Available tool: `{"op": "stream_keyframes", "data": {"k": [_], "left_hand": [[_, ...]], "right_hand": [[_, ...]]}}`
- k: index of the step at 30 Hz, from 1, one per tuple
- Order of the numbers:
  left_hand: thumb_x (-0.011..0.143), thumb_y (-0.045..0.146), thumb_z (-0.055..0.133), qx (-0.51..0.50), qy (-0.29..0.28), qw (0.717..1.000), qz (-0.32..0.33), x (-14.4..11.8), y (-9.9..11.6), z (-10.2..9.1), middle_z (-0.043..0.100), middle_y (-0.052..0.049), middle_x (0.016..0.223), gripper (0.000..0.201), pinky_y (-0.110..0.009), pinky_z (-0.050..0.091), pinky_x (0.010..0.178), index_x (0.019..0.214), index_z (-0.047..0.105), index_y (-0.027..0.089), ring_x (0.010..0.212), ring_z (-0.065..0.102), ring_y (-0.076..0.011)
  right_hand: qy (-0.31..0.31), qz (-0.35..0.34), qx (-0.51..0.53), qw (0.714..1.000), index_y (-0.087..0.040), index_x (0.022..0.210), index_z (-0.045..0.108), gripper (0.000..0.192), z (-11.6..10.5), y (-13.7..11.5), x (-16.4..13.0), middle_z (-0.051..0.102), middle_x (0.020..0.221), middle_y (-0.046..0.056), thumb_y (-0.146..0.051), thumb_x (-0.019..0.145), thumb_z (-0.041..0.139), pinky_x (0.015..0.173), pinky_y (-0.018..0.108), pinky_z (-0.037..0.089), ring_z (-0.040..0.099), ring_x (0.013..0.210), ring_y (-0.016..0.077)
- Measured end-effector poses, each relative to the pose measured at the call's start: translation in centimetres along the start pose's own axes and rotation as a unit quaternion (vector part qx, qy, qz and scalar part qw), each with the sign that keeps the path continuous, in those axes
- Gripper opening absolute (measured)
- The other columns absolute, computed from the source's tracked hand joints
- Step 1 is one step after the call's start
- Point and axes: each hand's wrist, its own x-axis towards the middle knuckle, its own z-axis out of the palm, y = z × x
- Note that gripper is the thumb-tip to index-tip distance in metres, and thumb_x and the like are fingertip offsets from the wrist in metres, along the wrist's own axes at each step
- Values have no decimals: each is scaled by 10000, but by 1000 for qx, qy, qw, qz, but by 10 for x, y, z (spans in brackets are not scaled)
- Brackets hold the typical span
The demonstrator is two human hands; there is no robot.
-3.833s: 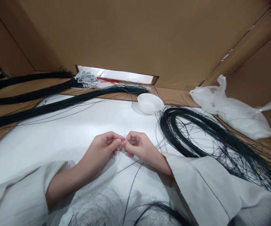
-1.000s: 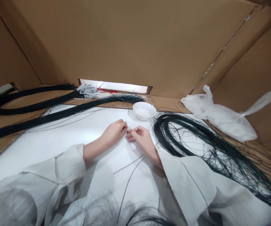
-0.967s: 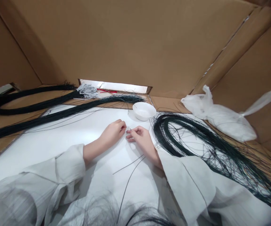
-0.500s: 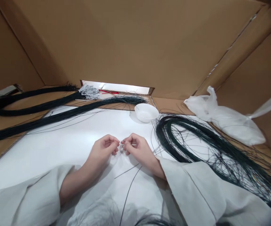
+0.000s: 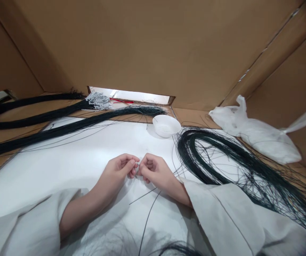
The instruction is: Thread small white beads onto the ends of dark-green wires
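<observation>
My left hand and my right hand meet almost fingertip to fingertip above the white tabletop. Both are closed in a pinch. A short dark bit of thin cord shows between the fingertips, seemingly from my right hand. Whatever my left fingers pinch is too small to make out. Below my right wrist, a loose dark strand runs down toward me, and another strand's end lies to its left. To the right curves a large looped bundle of dark thin cords.
A white bowl stands behind my hands. At the left lie long dark cord bundles, one with white beaded-looking ends. A red tool lies near the slot in the cardboard wall. A white plastic bag rests at right.
My hands have come closer together, and the dark bit between the fingertips now shows. The view has shifted slightly.
</observation>
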Motion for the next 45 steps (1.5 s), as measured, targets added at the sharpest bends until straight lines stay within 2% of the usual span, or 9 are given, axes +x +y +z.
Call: {"op": "stream_keyframes", "data": {"k": [14,25,35,45], "left_hand": [[793,240,516,0,-10,1000,-11,1,0,1,544,12,617,125,-223,383,592,834,577,139,586,482,-96],[806,216,486,46,-22,999,6,-1,2,1,524,23,614,96,-223,369,585,812,548,143,587,469,-95],[804,225,480,45,-38,998,10,1,0,0,518,29,590,108,-212,359,565,785,548,143,564,460,-92],[808,234,486,38,-42,998,-1,2,0,0,502,35,592,112,-206,354,561,792,545,141,564,448,-85]], "right_hand": [[-4,36,35,999,-162,638,475,67,0,-1,2,541,551,-26,-167,700,499,453,184,376,469,447,64],[-17,81,58,995,-152,612,464,61,-1,-6,4,553,553,-14,-123,666,462,412,173,370,463,420,54],[-39,69,79,994,-137,626,488,48,-3,0,7,555,549,-9,-114,667,484,401,166,363,458,420,50],[-26,70,73,994,-145,626,482,52,-2,0,6,558,532,-15,-118,671,484,384,165,369,455,409,51]]}}
